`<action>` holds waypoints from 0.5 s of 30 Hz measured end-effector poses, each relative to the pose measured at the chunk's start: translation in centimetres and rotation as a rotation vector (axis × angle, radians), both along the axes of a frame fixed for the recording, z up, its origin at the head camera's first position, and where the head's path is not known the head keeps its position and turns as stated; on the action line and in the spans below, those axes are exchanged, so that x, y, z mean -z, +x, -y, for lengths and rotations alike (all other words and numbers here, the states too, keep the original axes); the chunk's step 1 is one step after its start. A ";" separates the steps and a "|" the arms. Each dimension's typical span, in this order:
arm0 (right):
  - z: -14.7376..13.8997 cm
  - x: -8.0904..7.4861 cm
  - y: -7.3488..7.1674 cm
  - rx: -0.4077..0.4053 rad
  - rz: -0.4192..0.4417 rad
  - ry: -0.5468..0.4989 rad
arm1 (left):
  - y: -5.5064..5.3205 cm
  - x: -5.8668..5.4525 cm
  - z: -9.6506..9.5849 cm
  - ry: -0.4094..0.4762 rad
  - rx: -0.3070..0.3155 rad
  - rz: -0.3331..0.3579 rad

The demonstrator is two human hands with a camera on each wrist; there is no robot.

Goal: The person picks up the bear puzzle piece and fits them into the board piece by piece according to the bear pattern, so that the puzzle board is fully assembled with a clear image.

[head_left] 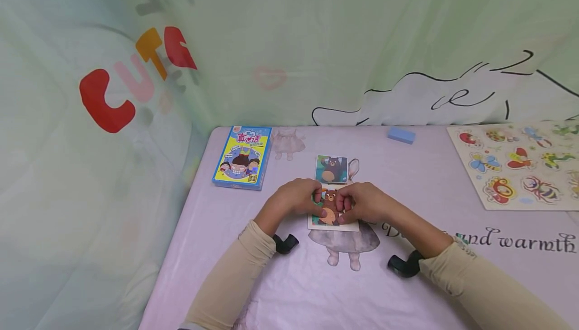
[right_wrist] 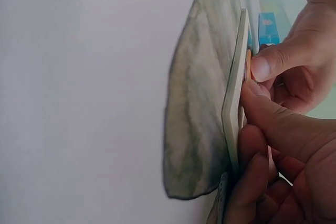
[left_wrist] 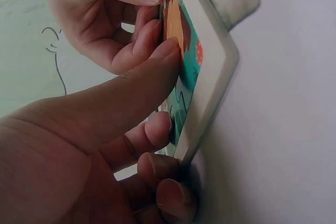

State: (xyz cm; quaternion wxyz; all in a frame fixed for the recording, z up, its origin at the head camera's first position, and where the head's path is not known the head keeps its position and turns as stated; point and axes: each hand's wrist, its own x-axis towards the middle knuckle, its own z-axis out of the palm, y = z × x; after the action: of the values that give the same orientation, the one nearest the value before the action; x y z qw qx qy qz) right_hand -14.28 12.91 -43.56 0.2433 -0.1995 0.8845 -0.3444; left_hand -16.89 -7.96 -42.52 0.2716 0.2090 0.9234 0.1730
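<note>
A small pale-rimmed bear puzzle board point(head_left: 332, 227) lies on the table between the two hands, its brown bear picture point(head_left: 331, 197) partly covered by fingers. My left hand point(head_left: 296, 197) grips the left side, thumb on the picture and fingers curled at the edge in the left wrist view. From the other side my right hand point(head_left: 368, 204) holds the puzzle, its thumb point(right_wrist: 257, 95) on the face and fingers curled at the border. The thumbs come close together. Just beyond the board lies a square bear card point(head_left: 332, 169). Fingers hide whether any single piece is loose.
A blue and yellow card box point(head_left: 242, 158) lies at the back left. Near the far edge is a blue block point(head_left: 401, 135). An insect puzzle board point(head_left: 520, 164) occupies the right side. Black curved pieces point(head_left: 286, 244) show beside both wrists. Fabric point(head_left: 280, 43) hangs behind the table.
</note>
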 end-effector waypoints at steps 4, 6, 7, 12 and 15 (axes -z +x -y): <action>0.0 0.0 0.0 -0.012 -0.012 0.002 | 0.1 0.0 -0.2 -0.029 -0.005 -0.007; -0.1 0.0 -0.1 -0.019 -0.022 0.002 | 0.2 -0.1 -0.2 -0.046 -0.006 -0.012; -0.1 0.0 -0.1 -0.022 -0.024 0.004 | 0.2 -0.1 -0.3 -0.055 -0.007 -0.015; -0.1 -0.1 -0.1 -0.056 -0.053 0.010 | 0.5 -0.3 -0.5 -0.072 -0.015 -0.012; -0.1 -0.1 -0.1 -0.070 -0.079 0.016 | 0.6 -0.3 -0.5 -0.072 -0.014 -0.018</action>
State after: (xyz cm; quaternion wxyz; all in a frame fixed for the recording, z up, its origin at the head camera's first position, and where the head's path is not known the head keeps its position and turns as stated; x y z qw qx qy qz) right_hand -14.38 13.00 -43.41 0.2215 -0.2417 0.8888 -0.3203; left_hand -16.26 -7.46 -42.17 0.2695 0.1942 0.9328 0.1395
